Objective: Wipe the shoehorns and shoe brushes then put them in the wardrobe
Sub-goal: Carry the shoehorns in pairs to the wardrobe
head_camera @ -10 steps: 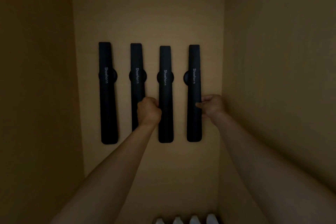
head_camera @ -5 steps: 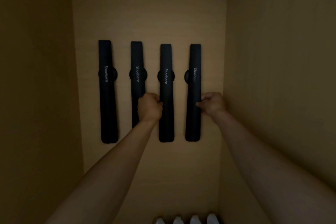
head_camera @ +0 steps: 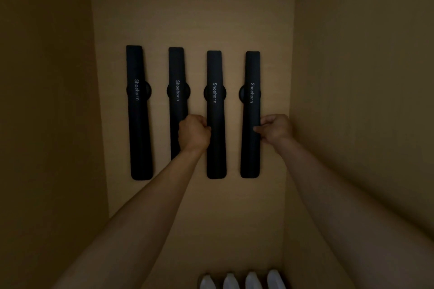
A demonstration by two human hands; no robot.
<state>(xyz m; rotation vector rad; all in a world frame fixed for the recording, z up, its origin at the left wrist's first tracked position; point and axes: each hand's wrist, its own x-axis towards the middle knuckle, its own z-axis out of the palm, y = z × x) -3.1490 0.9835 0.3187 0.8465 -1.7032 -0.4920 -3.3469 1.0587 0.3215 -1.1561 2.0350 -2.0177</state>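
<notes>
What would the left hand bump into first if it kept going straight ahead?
Probably the third shoehorn, whose edge the left hand already grips; just behind it stands the wardrobe's back wall.

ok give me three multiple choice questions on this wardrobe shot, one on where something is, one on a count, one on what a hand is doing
1. Where do the white items sit?
A. at the bottom edge of the view, below the shoehorns
B. above the shoehorns
C. on the left wall

2. How many black shoehorns hang on the back panel?
A. two
B. three
C. four

3. What is the right hand doing?
A. hanging idle
B. gripping the rightmost shoehorn at its edge
C. holding a cloth

Answers:
1 A, they peek in at the bottom of the head view.
2 C, four hang side by side, each printed "Shoehorn".
3 B, its fingers curl round that shoehorn's right edge, while the left hand grips the third shoehorn from the left.
</notes>
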